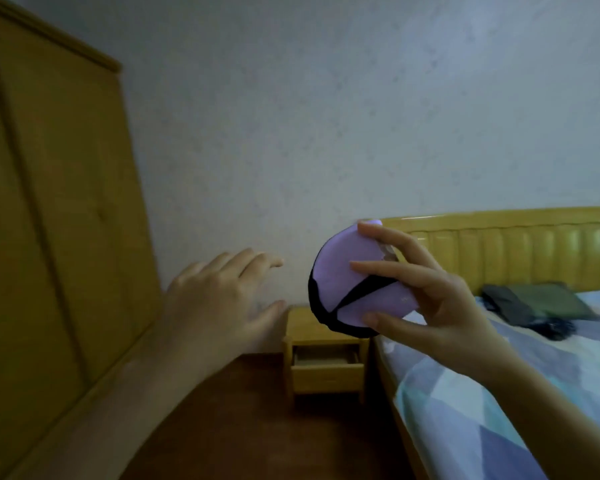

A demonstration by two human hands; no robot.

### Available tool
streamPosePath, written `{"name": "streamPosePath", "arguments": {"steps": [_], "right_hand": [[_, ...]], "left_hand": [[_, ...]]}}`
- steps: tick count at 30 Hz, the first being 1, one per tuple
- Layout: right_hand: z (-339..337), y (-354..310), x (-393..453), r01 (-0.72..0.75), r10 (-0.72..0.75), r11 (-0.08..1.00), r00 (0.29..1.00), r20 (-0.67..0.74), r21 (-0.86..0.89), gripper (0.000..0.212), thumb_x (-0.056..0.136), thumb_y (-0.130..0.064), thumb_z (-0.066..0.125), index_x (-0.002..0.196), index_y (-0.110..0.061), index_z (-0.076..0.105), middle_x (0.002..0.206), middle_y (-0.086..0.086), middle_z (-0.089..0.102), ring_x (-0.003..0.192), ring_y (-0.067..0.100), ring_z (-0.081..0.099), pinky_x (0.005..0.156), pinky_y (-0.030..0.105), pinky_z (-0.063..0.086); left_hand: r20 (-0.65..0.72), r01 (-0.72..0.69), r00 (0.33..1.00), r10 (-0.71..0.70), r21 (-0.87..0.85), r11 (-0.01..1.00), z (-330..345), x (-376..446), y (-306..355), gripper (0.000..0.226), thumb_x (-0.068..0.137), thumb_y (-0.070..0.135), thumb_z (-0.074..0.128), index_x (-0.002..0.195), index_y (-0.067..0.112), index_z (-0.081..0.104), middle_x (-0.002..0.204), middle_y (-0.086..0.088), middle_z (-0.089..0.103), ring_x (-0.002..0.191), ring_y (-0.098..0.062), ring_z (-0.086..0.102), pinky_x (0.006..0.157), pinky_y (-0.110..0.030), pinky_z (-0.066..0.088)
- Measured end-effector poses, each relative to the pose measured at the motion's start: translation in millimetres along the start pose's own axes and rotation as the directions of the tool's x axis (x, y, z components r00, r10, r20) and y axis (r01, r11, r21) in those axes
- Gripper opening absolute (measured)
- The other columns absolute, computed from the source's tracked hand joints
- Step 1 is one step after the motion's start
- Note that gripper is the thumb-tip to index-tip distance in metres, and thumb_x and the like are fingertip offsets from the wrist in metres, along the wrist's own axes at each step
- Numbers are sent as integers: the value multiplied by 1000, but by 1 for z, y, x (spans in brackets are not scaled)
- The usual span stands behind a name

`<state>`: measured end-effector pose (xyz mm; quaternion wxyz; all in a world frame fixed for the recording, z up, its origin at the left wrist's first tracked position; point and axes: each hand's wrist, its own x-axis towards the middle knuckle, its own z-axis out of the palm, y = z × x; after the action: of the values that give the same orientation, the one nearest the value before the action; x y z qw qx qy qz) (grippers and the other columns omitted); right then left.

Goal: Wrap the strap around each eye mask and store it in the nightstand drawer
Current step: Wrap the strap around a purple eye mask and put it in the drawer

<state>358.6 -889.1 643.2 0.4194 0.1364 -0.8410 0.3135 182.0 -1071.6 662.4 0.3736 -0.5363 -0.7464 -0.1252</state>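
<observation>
The right hand [426,289] pinches a folded lilac eye mask [347,289] by its edges, fingertips [357,266] pressing the black strap [357,292] that crosses its face. Beyond and below that grip, the nightstand drawer [326,367] stands open. The left hand [219,296] hovers spread and empty beside it. The mask looks light, soft and springy; keeping fingers over the strap crossing should stop it unwinding.

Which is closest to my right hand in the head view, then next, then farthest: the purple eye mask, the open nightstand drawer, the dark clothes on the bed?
1. Purple eye mask: held in the right hand.
2. Dark clothes: on the bed, to the hand's right.
3. Nightstand drawer: open, below and left, beyond the bed's edge.
</observation>
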Motion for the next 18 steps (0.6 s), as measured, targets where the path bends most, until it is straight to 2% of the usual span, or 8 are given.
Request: {"name": "streamPosePath", "arguments": {"steps": [3, 7, 12, 15, 18], "right_hand": [[-29, 69, 10, -55, 54, 997, 998, -20, -60, 45, 75, -2, 73, 118, 0, 61, 148, 13, 36, 141, 22, 32, 112, 38, 34], [-59, 170, 32, -94, 94, 994, 996, -14, -59, 47, 74, 1, 72, 119, 0, 59, 147, 15, 36, 141, 22, 32, 108, 24, 33], [-77, 291, 69, -171, 172, 985, 985, 34, -21, 50, 77, -7, 73, 123, -2, 55, 148, 14, 35, 142, 21, 31, 110, 30, 33], [-76, 360, 86, -214, 214, 977, 973, 87, -12, 49, 77, -3, 74, 123, -1, 56, 147, 14, 36, 141, 18, 32, 109, 27, 34], [-68, 431, 102, -240, 237, 971, 962, 134, 0, 51, 76, -6, 74, 123, -3, 56, 147, 12, 37, 141, 17, 32, 111, 34, 34]], "left_hand": [[-1, -51, 999, 51, -66, 997, 74, 57, 5, 49, 80, 55, 43, 116, 27, 60, 104, 10, 67, 90, -15, 66, 63, -29, 47], [-3, -69, 998, 70, -100, 993, 165, 125, 6, 49, 79, 54, 42, 115, 26, 61, 103, 9, 67, 85, -15, 66, 61, -28, 47], [67, -23, 997, 31, -120, 993, 265, 191, -10, 49, 80, 53, 41, 114, 25, 62, 100, 8, 68, 84, -17, 67, 63, -30, 48], [121, 19, 993, -7, -101, 995, 321, 220, -26, 43, 79, 51, 51, 112, 26, 62, 99, 9, 69, 82, -16, 67, 63, -28, 46], [136, 46, 990, -34, -88, 995, 383, 245, -44, 40, 77, 49, 62, 109, 25, 64, 93, 9, 70, 77, -16, 67, 60, -26, 43]]}}
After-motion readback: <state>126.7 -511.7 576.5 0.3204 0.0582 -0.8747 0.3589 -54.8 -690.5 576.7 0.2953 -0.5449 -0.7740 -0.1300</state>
